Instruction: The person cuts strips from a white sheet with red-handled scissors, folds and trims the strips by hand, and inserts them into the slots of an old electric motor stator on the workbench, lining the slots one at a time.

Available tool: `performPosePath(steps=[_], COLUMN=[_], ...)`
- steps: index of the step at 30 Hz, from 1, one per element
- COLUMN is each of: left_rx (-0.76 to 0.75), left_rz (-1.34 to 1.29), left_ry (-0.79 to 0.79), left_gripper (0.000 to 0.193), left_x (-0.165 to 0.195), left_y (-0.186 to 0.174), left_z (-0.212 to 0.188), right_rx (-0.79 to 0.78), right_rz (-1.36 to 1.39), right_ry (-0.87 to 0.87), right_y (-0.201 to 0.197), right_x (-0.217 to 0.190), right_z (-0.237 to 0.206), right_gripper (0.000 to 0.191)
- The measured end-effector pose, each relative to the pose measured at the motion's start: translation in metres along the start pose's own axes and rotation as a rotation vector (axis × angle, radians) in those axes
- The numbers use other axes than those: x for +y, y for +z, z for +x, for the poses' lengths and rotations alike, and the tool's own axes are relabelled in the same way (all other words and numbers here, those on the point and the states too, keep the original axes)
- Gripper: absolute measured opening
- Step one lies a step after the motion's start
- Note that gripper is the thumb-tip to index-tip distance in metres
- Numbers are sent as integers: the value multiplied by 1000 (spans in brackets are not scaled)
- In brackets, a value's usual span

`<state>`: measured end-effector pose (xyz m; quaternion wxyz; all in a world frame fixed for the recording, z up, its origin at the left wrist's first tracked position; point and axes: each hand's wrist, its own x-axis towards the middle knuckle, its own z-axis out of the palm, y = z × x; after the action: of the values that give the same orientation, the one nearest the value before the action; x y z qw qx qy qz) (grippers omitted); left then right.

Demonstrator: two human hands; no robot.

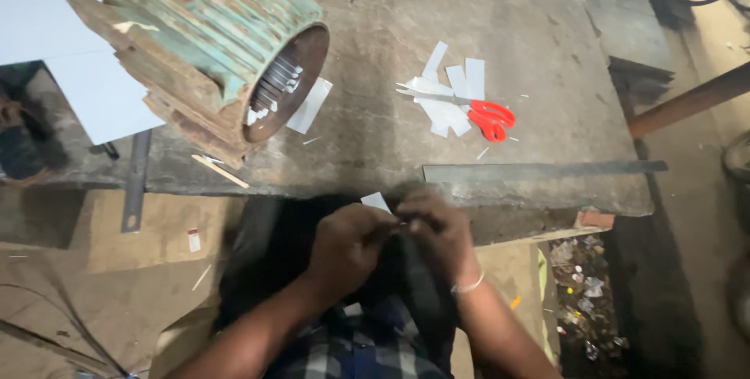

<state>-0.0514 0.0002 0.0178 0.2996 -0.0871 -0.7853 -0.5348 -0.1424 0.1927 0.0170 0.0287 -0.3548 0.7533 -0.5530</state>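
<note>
White paper first: a small white paper strip (376, 202) sits pinched between both hands right at the near edge of the bench, just above the person's lap and checked shirt (355, 348). The left hand (348, 244) is curled in, fingers bunched onto the strip's lower end; the right hand (439, 230), a thin pale bangle at its wrist, folds over from the other side, fingertips pressed together on the same piece. Only one corner of the strip peeks above the knuckles, the rest is hidden. My read is that it is featherweight, thin and fairly springy, quick to crease or tear if squeezed hard, so a light fingertip pinch along its edges looks the right hold, not a fist. Moving out, the worn grey stone-like workbench (391, 152) carries a flat dark metal bar (547, 168) along its near edge on the right. Further in, red-handled scissors (484, 116) lie on a scatter of cut white paper slips (449, 98), well apart from the hands. To the left, a thin wooden stick (220, 170) lies just beside a big rusty, green-painted finned motor housing (211, 43) on its side, with white slips poking from the slots inside its open mouth, and one longer white slip (309, 105) lying beside it. Behind that, a large white sheet (47, 27) hangs over the bench's far left corner.
</note>
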Motion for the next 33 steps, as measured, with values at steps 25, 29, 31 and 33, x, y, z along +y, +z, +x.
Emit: performPosePath(steps=[25,29,31,33], left_rx=[242,306,267,186], left_rz=[-595,-425,-18,510], left_ry=[-665,-580,-371,-66], left_gripper=[34,46,43,32], left_x=[-38,-43,-47,-53], left_y=[-108,-112,-110,-109], left_z=[-38,-33,-31,-29], right_rx=[-93,80,197,260], right_rz=[45,-163,-222,-206], right_ry=[-102,-162,-67,67], right_y=[117,127,137,150], right_x=[-86,-81,-73,-62], right_z=[52,92,115,135], right_gripper=[26,30,33,31])
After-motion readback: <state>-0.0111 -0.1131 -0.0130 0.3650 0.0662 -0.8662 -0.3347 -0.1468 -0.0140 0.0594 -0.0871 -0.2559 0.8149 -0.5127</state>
